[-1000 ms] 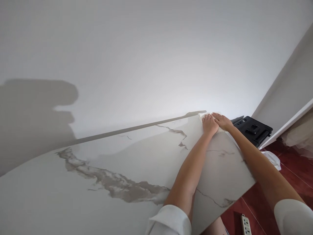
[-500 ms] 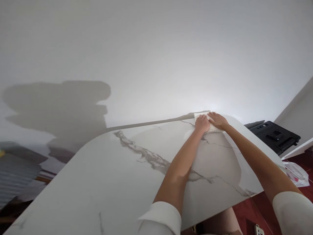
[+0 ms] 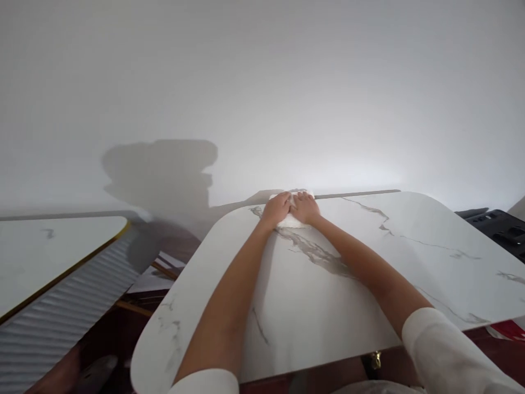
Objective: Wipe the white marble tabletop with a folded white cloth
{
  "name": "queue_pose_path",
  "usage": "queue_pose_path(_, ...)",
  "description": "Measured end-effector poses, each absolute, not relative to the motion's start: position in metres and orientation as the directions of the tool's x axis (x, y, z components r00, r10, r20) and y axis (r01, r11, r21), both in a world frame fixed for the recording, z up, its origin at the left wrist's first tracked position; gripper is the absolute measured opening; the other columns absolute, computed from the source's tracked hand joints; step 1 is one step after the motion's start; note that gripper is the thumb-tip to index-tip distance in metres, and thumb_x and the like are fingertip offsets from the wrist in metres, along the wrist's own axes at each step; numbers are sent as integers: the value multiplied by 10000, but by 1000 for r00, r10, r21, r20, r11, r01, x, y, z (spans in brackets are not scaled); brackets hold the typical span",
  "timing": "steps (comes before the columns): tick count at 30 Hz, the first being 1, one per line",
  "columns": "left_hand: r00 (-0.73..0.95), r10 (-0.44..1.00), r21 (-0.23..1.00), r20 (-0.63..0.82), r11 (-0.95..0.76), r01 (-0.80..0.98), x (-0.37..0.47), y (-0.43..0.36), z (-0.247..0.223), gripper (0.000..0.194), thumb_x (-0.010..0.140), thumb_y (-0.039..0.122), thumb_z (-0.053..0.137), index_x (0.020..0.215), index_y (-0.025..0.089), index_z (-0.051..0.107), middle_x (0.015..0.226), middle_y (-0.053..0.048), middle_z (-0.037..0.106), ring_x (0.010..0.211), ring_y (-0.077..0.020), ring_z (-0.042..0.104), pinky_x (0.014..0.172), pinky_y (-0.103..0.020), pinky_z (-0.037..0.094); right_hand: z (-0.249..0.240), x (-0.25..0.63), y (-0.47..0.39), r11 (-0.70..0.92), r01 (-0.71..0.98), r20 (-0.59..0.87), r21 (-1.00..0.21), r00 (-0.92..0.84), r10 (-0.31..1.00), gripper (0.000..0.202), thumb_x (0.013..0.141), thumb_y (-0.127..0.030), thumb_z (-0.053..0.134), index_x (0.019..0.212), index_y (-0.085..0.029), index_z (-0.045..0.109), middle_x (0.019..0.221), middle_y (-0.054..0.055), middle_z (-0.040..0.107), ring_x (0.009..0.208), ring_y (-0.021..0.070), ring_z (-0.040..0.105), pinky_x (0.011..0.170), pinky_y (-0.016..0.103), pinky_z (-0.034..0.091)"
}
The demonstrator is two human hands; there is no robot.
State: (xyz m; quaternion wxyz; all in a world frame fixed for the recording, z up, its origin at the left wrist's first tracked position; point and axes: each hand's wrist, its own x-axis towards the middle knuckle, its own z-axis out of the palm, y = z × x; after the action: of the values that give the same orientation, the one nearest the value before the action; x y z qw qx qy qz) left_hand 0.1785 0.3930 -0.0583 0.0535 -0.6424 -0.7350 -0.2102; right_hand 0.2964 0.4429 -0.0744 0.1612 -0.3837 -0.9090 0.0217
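A white cloth [image 3: 296,221] lies on the white marble-patterned table [image 3: 303,306] at its far edge, close to the wall. My left hand [image 3: 277,209] rests on the cloth's left part, its fingers bent over it. Beside it, my right hand [image 3: 305,208] presses flat on the cloth with fingers spread. Both hands nearly touch each other, and their palms are hidden from view.
A grey wall [image 3: 262,98] rises behind the table. At the left stands another marble-topped piece [image 3: 61,241] with a gold edge and ribbed side. A black case [image 3: 498,227] is at the right, past the table's edge.
Both hands and the cloth have moved left along the table's far edge. The view has turned left, bringing the gold-edged piece into sight.
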Motion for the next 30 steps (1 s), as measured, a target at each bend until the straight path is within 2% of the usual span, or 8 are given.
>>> queue_pose_path(1, -107, 932, 222, 347, 29, 975, 155, 385, -60, 427, 845, 186, 335, 1210, 219, 552, 1294, -9, 560, 1167, -143, 502, 990, -213, 342, -74, 275, 435, 713, 675, 262, -188, -665, 699, 625, 919, -409, 293, 1389, 2, 325, 1463, 188, 311, 1358, 302, 224, 1086, 432, 182)
queue_pose_path(4, -135, 932, 216, 336, 63, 974, 92, 359, -63, 487, 830, 171, 291, 1263, 152, 513, 1362, -26, 501, 1232, -123, 448, 1034, -195, 280, -71, 219, 409, 750, 621, 237, -229, -711, 662, 683, 906, -451, 309, 1399, 21, 285, 1476, 189, 282, 1369, 288, 195, 1099, 417, 160)
queue_pose_path(10, -195, 942, 192, 272, 145, 971, 33, 320, -64, 537, 800, 187, 288, 1290, 119, 497, 1395, -12, 461, 1264, -114, 413, 1038, -174, 260, -71, 160, 364, 782, 574, 279, -241, -731, 622, 614, 913, -401, 293, 1382, -8, 344, 1461, 176, 321, 1358, 312, 223, 1097, 449, 152)
queue_pose_path(14, -139, 955, 216, 261, 83, 973, 27, 306, -64, 554, 789, 181, 279, 1297, 114, 490, 1406, -15, 448, 1286, -120, 392, 1069, -201, 243, -75, 157, 337, 777, 589, 371, -224, -685, 626, 567, 909, -341, 293, 1360, -9, 385, 1402, 190, 413, 1323, 347, 286, 1066, 525, 176)
queue_pose_path(19, 59, 948, 221, 313, -133, 966, 28, 267, -69, 553, 833, 285, 271, 1312, 86, 464, 1404, -85, 444, 1317, -185, 364, 1107, -314, 255, -73, 173, 289, 770, 610, 429, -185, -655, 622, 569, 910, -278, 319, 1332, 99, 375, 1398, 268, 374, 1306, 356, 313, 1056, 484, 216)
queue_pose_path(24, 26, 956, 197, 291, -86, 977, 43, 197, -73, 552, 860, 328, 243, 1336, 125, 438, 1409, -72, 438, 1316, -200, 366, 1117, -386, 258, -69, 195, 227, 813, 558, 413, -168, -709, 572, 591, 907, -285, 352, 1338, 119, 354, 1393, 292, 362, 1304, 395, 305, 1049, 524, 218)
queue_pose_path(30, 15, 959, 162, 283, -63, 985, 79, 114, -72, 535, 892, 342, 232, 1345, 143, 435, 1406, -70, 442, 1317, -199, 369, 1116, -388, 274, -69, 225, 161, 889, 418, 368, -186, -810, 457, 620, 889, -274, 383, 1310, 178, 337, 1373, 352, 324, 1306, 397, 307, 1062, 552, 205)
